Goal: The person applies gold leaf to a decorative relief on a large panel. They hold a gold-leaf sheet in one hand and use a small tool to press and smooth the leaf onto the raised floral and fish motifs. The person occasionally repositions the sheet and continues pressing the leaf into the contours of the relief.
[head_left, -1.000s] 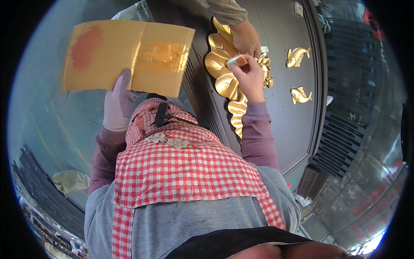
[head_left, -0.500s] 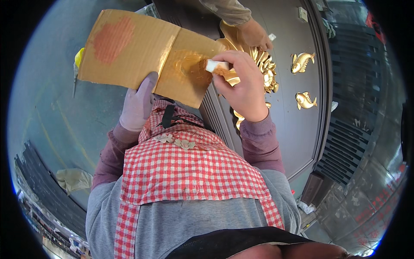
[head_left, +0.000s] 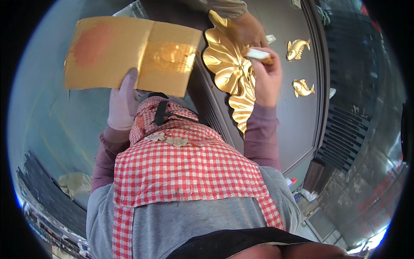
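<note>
My left hand [head_left: 122, 105], in a pale glove, grips the lower edge of a folded-open piece of cardboard [head_left: 110, 56], thumb on top. The cardboard has a faded red patch on its left half and a wet, shiny gold smear on its right half. Between the bare fingers of my right hand [head_left: 268, 84] is a white sponge block [head_left: 258, 55] with brownish-gold paint on its edge. It is over a raised gold lotus-leaf relief [head_left: 235, 69] on a dark door panel [head_left: 289, 125]; whether it touches is unclear. Another person's hand [head_left: 250, 30] reaches in just beyond it.
Two raised gold fish [head_left: 297, 50] sit on the panel to the right. Dark slatted pieces [head_left: 349, 136] lie beyond its right edge. A crumpled beige cloth [head_left: 75, 184] is on the floor at the lower left.
My right hand has moved from the cardboard's gold smear rightward to over the relief, still with the sponge. The cardboard has shifted left in my left hand, uncovering the gold leaf.
</note>
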`<state>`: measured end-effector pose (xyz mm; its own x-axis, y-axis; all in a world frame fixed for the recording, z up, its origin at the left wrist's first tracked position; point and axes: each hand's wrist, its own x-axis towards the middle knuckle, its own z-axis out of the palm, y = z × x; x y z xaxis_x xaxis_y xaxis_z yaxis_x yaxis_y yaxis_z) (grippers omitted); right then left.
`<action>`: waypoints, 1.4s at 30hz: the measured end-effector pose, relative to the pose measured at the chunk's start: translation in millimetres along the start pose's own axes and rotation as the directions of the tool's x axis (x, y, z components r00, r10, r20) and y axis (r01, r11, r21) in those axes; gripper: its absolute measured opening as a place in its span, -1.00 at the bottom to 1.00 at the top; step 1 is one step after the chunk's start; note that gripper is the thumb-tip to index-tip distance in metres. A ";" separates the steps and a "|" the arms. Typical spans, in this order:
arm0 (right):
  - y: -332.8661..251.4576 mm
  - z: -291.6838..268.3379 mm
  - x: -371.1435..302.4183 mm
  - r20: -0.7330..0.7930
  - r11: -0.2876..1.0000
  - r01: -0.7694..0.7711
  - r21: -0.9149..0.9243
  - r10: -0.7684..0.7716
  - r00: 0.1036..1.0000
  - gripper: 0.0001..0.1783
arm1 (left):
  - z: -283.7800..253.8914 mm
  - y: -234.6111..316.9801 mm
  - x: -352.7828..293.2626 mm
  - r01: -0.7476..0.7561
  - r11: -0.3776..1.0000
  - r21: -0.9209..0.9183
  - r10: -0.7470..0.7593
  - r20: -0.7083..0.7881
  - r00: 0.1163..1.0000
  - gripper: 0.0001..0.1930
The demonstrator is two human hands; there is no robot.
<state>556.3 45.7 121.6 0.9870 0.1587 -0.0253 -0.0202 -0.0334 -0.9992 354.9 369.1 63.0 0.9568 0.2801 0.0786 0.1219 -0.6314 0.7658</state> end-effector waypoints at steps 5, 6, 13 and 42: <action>107.0 -40.5 -0.6 0.120 0.904 -0.058 -0.424 0.120 0.985 -0.64 | -6.6 -4.4 2.7 0.004 0.996 -0.088 -0.011 -0.080 0.997 -0.46; 112.0 -37.2 -1.1 0.111 0.865 -0.012 -0.502 0.078 0.991 -0.65 | -8.1 -6.8 1.7 0.030 0.995 -0.098 -0.038 -0.080 0.996 -0.46; 120.8 5.1 5.7 0.371 0.722 0.235 -0.651 0.033 0.928 -0.69 | -14.9 -13.6 -2.6 0.059 0.997 0.047 -0.057 -0.037 0.998 -0.42; 89.9 -8.1 21.8 0.634 0.614 0.438 -0.657 0.134 0.762 -0.79 | -17.3 -2.3 8.5 0.156 0.954 -0.257 -0.176 -0.057 0.983 -0.50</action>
<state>577.3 38.1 31.5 0.6479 0.7420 -0.1724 0.5249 -0.5988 -0.6049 358.2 385.5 72.9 0.9038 0.4275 -0.0210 0.1973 -0.3726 0.9068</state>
